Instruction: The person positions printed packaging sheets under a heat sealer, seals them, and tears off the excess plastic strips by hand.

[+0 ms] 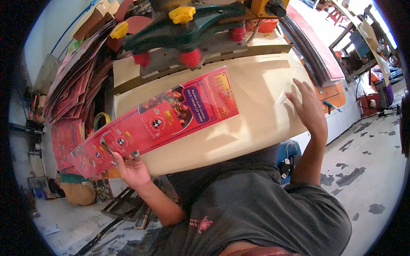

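A long red printed plastic sheet point(171, 121) with a food picture and panda logos lies slanted over a cream-coloured work surface point(256, 123). Its lower left end reaches past the surface's edge. My left hand point(132, 168) pinches this sheet along its lower edge, the thumb and fingers partly hidden. Over the right side of the cream surface is my right hand point(308, 106), its fingers apart. Beside its fingertips shows a small clear plastic piece point(282, 94); whether they touch it I cannot tell.
A dark green machine head point(183, 32) with yellow knobs and red feet stands over the far edge. Stacked red printed sheets point(79, 81) lean at the left. A teal pen point(332, 106) lies on the orange ledge at the right, near more stacked sheets point(316, 47).
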Available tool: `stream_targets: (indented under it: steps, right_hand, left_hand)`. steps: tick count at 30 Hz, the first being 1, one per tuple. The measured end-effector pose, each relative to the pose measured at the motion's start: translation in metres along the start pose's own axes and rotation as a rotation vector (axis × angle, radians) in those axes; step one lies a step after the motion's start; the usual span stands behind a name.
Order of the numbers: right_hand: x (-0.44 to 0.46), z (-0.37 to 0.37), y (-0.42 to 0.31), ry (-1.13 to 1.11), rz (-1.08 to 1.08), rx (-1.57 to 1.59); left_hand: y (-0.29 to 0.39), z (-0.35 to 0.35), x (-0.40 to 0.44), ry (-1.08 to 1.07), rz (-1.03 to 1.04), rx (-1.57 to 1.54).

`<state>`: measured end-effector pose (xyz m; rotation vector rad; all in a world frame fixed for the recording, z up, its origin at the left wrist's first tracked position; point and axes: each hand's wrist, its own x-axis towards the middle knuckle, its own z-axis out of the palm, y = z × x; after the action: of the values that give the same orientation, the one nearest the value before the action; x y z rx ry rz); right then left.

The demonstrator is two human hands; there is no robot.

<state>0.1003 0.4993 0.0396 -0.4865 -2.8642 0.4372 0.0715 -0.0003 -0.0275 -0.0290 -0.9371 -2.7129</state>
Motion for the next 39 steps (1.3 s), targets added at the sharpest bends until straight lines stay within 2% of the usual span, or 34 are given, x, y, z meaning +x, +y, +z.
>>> stream_targets:
  steps: [2, 4, 6, 8, 10, 11, 13, 14, 16, 18, 21, 24, 28, 30, 31, 32, 34, 37, 39]
  right_hand:
    - [-0.010, 0.008, -0.005, -0.074, 0.053, 0.113]
    - [-0.028, 0.019, -0.039, -0.098, -0.054, -0.138]
    - [-0.042, 0.023, -0.065, -0.175, -0.175, 0.029]
    - [-0.053, 0.023, -0.071, -0.323, -0.555, 0.210]
    - [-0.053, 0.013, -0.077, -0.590, -0.818, 0.643]
    - [-0.051, 0.008, -0.078, -0.592, -0.820, 0.644]
    - [-0.039, -0.003, -0.077, -0.861, -0.781, 0.939]
    - [-0.035, -0.009, -0.078, -0.861, -0.783, 0.938]
    - [-0.027, -0.017, -0.076, -0.705, -0.473, 0.810]
    - [-0.020, -0.011, -0.068, -0.656, -0.449, 0.779]
    - [-0.014, -0.004, -0.070, -0.531, -0.231, 0.879]
    - [-0.015, 0.008, -0.076, -0.490, -0.171, 1.037]
    - [-0.012, 0.017, -0.080, -0.488, -0.209, 1.043]
    - [-0.011, 0.020, -0.081, -0.504, -0.073, 1.097]
    - [-0.009, 0.021, -0.082, -0.539, -0.117, 1.097]
    - [-0.008, 0.020, -0.081, -0.544, -0.063, 1.051]
    - [-0.006, 0.027, -0.077, -0.533, -0.013, 1.002]
    - [-0.010, 0.034, -0.086, -0.492, -0.014, 0.955]
    - [-0.009, 0.043, -0.084, -0.514, -0.069, 0.964]
  left_hand:
    - [-0.003, 0.003, 0.000, 0.025, 0.006, 0.028]
    - [-0.006, 0.007, 0.004, 0.186, 0.053, 0.042]
    - [-0.006, 0.011, 0.006, 0.186, 0.040, 0.060]
    - [-0.005, 0.008, 0.006, 0.192, 0.035, 0.080]
    - [-0.002, 0.000, 0.007, 0.141, 0.023, 0.073]
    - [-0.001, -0.003, 0.006, 0.143, 0.026, 0.074]
    - [-0.001, 0.001, 0.006, 0.174, 0.019, 0.065]
    - [-0.002, 0.003, 0.005, 0.175, 0.021, 0.064]
    - [-0.003, 0.005, 0.005, 0.128, 0.036, 0.061]
    - [-0.004, 0.003, 0.005, 0.110, 0.026, 0.050]
    - [-0.004, 0.011, 0.002, 0.114, 0.041, 0.072]
    - [-0.008, 0.012, 0.002, 0.171, 0.061, 0.134]
    - [-0.011, 0.030, -0.003, 0.210, 0.076, 0.263]
    - [-0.018, 0.034, -0.002, 0.257, 0.091, 0.253]
    - [-0.018, 0.033, -0.002, 0.295, 0.093, 0.240]
    - [-0.018, 0.028, -0.004, 0.330, 0.151, 0.235]
    - [-0.017, 0.021, -0.008, 0.261, 0.003, 0.355]
    - [-0.015, 0.033, -0.005, 0.271, 0.079, 0.389]
    - [-0.008, 0.038, -0.005, 0.209, -0.075, 0.371]
